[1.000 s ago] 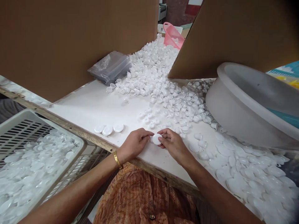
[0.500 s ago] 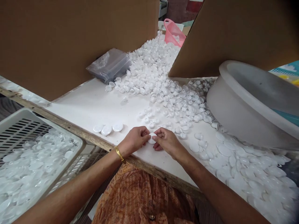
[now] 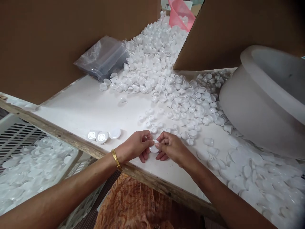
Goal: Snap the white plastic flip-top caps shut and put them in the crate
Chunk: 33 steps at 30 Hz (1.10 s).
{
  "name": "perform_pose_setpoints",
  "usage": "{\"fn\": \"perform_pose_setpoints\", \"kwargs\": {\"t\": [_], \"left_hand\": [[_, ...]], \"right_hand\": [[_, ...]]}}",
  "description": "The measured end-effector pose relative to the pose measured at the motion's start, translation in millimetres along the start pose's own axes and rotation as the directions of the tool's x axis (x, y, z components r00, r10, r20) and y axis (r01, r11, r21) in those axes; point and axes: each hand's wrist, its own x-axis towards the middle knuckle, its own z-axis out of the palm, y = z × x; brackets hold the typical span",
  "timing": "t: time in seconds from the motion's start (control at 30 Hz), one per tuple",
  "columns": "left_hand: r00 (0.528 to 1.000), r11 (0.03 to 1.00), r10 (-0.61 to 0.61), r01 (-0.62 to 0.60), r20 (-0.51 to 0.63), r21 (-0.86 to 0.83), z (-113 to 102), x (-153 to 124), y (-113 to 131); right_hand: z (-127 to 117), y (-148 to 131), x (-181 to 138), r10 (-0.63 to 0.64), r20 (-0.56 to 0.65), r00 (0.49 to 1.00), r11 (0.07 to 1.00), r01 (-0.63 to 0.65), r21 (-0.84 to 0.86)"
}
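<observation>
Between my two hands is a small white plastic disc (image 3: 154, 147), like a toy saucer, just above the table's front edge. My left hand (image 3: 139, 144) pinches its left side, thumb on top. On its right side my right hand (image 3: 170, 146) grips it, thumb over the face and fingers curled beneath. To the left lie a few more white discs (image 3: 102, 137), close together on the table. Small white toy cups (image 3: 151, 119) are scattered just beyond my hands. The underside of the held disc is hidden.
A large pile of toy cups (image 3: 152, 70) spreads behind. White saucers (image 3: 252, 171) heap at right beside a grey tub (image 3: 250, 98). A crate (image 3: 76, 159) of white pieces stands at lower left. Cardboard panels (image 3: 71, 38) flank the table; a plastic-wrapped pack (image 3: 105, 57) and pink scoop (image 3: 175, 14) lie farther back.
The camera view has shifted and tilted slightly downward. Both hands stay on the disc, which now shows more of its face; the left fingers reach lower beneath it.
</observation>
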Motion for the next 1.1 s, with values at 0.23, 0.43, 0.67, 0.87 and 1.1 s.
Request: {"fn": "perform_pose_setpoints", "kwargs": {"t": [0.23, 0.43, 0.67, 0.87, 1.1], "left_hand": [[0.999, 1.000, 0.024, -0.023, 0.045, -0.001, 1, -5, -3], [0.858, 0.787, 0.367, -0.078, -0.361, 0.613, 4, -18, -2], [0.552, 0.338, 0.770, 0.071, -0.320, 0.938, 25, 4, -5], [0.590, 0.240, 0.773, 0.070, -0.234, 0.968, 30, 15, -14], [0.649, 0.268, 0.732, 0.008, -0.209, 0.963, 23, 17, -12]], "right_hand": [[3, 6, -3, -0.080, -0.007, 0.997, 0.997, 0.080, -0.018], [31, 22, -8, -0.187, -0.091, 0.978, 0.982, 0.190, 0.019], [47, 36, -7, -0.186, 0.022, 0.982, 0.958, 0.177, 0.227], [45, 38, -10, -0.182, 0.079, 0.980, 0.910, 0.137, 0.390], [47, 40, -1, -0.190, 0.067, 0.979, 0.924, 0.156, 0.349]]}}
